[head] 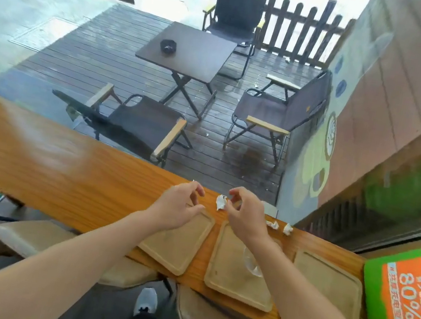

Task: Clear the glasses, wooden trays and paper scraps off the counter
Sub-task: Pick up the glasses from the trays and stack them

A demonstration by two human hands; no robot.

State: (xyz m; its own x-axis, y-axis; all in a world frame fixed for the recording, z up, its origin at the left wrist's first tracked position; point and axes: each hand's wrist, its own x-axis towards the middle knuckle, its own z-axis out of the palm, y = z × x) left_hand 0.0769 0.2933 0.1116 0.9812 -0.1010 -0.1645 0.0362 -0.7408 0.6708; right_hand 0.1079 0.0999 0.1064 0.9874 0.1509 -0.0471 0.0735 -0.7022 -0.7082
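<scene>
1. Paper scrap, white and crumpled, sits at the far edge of the counter, at about 12 o'clock of the gap between the left and middle trays. The right hand pinches it between thumb and curled forefinger.
2. The left hand hovers at 9 o'clock of that scrap. Its fingers are loosely curved, with thumb and forefinger apart and nothing plainly held.
3. A second scrap and a third scrap lie side by side on the counter at 3 o'clock of the right hand, apart from it.
4. Three wooden trays lie flat along the counter's near side. The left tray is under the left wrist and the middle tray is under the right forearm. The right tray is at 3 o'clock of the middle one.
5. A glass stands on the middle tray toward its 2 o'clock corner, partly hidden by the right forearm.
6. A green and orange sign sits just beside the right tray, at its 3 o'clock.
7. Beyond the counter, at 12 o'clock, a folding table stands on a plank deck. It bears one small dark object.
8. Around the table stand a far chair at 12 o'clock, a right chair at 4 o'clock and a near chair at 7 o'clock.
</scene>
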